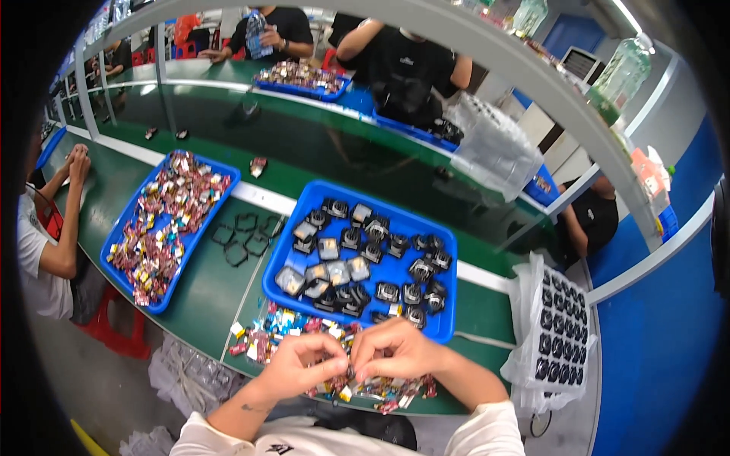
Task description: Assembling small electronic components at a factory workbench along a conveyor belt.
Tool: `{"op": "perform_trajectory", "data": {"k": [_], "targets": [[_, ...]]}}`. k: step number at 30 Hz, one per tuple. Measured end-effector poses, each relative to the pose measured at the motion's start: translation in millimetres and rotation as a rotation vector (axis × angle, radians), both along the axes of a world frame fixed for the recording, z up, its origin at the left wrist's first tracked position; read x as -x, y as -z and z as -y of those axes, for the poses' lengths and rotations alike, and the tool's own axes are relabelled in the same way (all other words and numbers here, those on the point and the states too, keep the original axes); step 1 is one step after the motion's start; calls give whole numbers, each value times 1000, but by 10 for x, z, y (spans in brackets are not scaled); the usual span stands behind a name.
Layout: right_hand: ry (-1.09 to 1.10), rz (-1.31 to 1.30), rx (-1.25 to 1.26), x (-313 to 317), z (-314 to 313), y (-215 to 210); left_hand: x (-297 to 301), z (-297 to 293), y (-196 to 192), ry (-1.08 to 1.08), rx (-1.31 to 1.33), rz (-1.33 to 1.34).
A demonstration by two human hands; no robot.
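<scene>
My left hand (306, 363) and my right hand (401, 351) meet at the near edge of the green table, fingertips pinched together. Whatever small dark piece is between them is too small and covered to name. Beneath and around both hands spreads a loose pile of small red, yellow, white and blue electronic parts (262, 334). Just beyond my hands stands a blue tray (452, 292). It holds several black camera-like housings (387, 292), some with clear square covers (328, 248).
Left of that tray are black square frames (245, 223) and another blue tray (234, 173) heaped with small red parts. At right stands a white-wrapped stack of trays with black parts (561, 327). A co-worker's arms (72, 197) rest at left; a metal rail (494, 38) crosses overhead.
</scene>
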State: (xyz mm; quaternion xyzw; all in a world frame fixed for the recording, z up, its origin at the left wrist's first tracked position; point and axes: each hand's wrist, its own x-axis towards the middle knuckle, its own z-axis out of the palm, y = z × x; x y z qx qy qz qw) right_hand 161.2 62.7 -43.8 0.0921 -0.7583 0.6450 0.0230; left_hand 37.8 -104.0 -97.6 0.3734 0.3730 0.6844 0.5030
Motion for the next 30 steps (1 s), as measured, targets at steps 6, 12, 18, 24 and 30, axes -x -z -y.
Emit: {"op": "perform_trajectory", "data": {"k": [6,12,18,24,30], "targets": [[89,-73,-65,-1,-67,17,51,-2,-7,153,-4,59],[344,-243,-613,12,-153,-116,64,0,-11,91,47,41],[825,-337,-964,48,-540,87,57,4,17,80,73,76],[950,-341,-1048,53,-790,141,65,12,13,71,108,33],[951,145,-1351,-109,-880,144,47,-9,-38,36,89,87]]}}
